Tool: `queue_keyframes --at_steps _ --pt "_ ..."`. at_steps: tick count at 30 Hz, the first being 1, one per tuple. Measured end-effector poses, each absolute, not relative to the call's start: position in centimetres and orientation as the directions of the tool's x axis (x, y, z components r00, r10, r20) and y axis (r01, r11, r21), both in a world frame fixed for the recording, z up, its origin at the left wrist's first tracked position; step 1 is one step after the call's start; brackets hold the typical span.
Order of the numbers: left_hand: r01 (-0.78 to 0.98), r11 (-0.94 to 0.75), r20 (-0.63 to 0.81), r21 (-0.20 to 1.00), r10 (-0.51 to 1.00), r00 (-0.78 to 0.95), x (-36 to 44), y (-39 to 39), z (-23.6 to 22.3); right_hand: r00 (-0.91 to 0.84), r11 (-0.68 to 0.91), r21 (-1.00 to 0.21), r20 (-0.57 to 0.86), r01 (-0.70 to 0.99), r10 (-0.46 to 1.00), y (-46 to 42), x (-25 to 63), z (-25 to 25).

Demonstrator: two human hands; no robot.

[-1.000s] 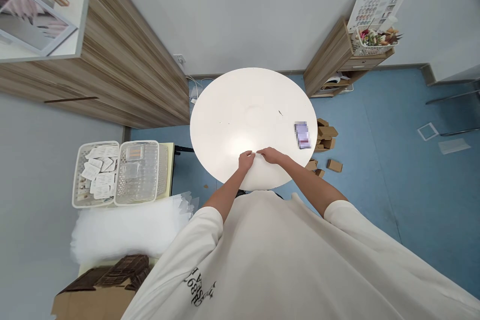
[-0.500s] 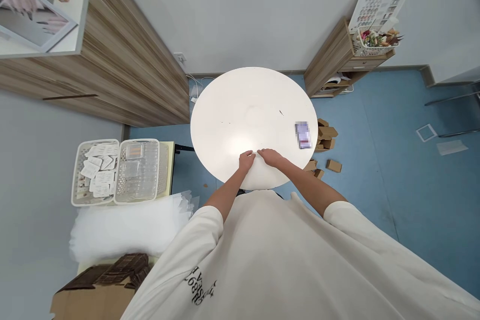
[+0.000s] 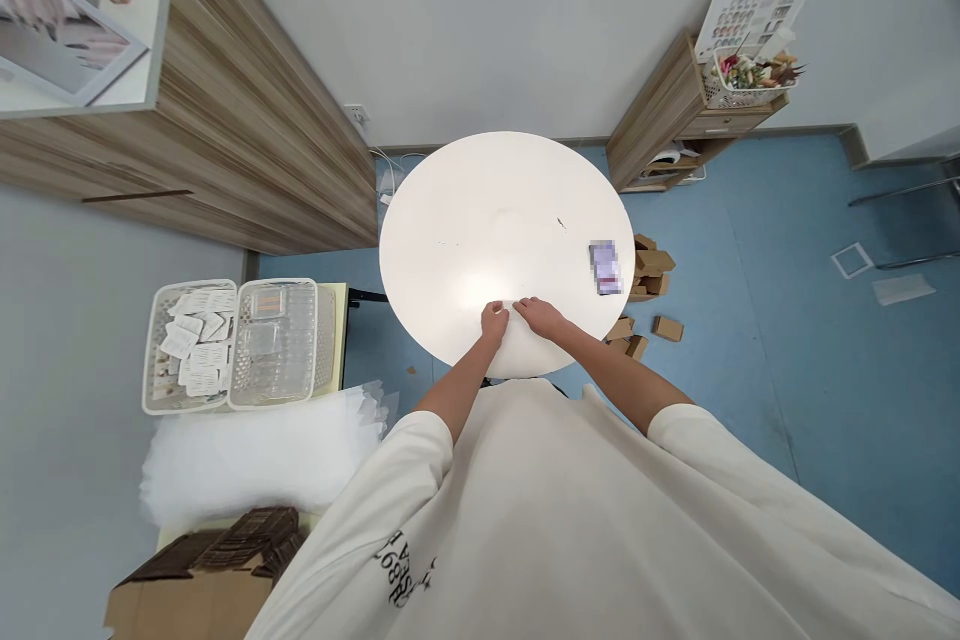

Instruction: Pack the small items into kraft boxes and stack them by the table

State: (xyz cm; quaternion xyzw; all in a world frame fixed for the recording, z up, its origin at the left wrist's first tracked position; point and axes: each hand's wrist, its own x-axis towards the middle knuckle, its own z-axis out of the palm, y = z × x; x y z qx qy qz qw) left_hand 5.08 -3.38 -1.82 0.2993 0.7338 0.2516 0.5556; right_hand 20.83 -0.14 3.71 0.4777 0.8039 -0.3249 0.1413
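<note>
Piece [image 3: 508, 306], small and pale, sits between left hand [image 3: 495, 320] and right hand [image 3: 537, 315] at white table [image 3: 510, 170]'s near side. Hands just apart; can't tell if clamped. Likely light, maybe slippery; pinch edges.

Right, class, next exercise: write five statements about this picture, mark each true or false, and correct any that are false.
1. The left hand and right hand are close together at the near side of the white table. True.
2. The white table has square corners. False: its edge is curved all round.
3. A blurred purple item lies to the right of both hands. True.
4. The right hand touches the purple item. False: they are apart.
5. An open plastic basket stands left of the white table. True.
</note>
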Motion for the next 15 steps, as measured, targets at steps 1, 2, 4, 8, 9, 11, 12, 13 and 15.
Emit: queue_keyframes --at_steps 1,2,4,8,9,11,12,13,15 --pt "0.135 0.704 -0.675 0.697 0.708 -0.208 5.0 -3.7 -1.9 -0.499 0.331 -0.383 -0.533 0.862 0.683 -0.1 20.8 3.7" --pt "0.106 0.717 -0.690 0.689 0.694 -0.205 4.9 -4.0 -2.0 -0.496 0.334 -0.376 -0.530 0.864 0.688 0.0 20.7 3.7" --pt "0.101 0.720 -0.696 0.687 0.691 -0.194 4.8 -4.5 -2.1 -0.482 0.331 -0.360 -0.525 0.872 0.701 0.6 20.6 3.7" --pt "0.219 0.684 -0.662 0.696 0.729 -0.175 4.6 -5.1 -2.0 -0.330 0.135 -0.378 -0.519 0.916 0.788 1.8 20.6 3.4" --pt "0.239 0.680 -0.659 0.693 0.732 -0.173 4.5 -5.1 -2.0 -0.265 0.053 -0.391 -0.513 0.919 0.817 2.0 20.7 3.2" --pt "0.257 0.680 -0.659 0.687 0.732 -0.173 4.3 -5.2 -2.1 -0.150 -0.086 -0.421 -0.497 0.903 0.855 1.8 21.0 2.8" --pt "0.260 0.680 -0.660 0.685 0.731 -0.173 4.2 -5.3 -2.1 -0.115 -0.134 -0.439 -0.495 0.889 0.861 1.5 21.2 2.6" --pt "0.262 0.679 -0.659 0.685 0.732 -0.173 4.1 -5.3 -2.1 -0.095 -0.169 -0.456 -0.501 0.874 0.860 1.0 21.4 2.3" --pt "0.266 0.678 -0.659 0.686 0.733 -0.170 4.0 -5.5 -2.1 -0.088 -0.230 -0.493 -0.540 0.839 0.837 -0.1 21.7 1.8"
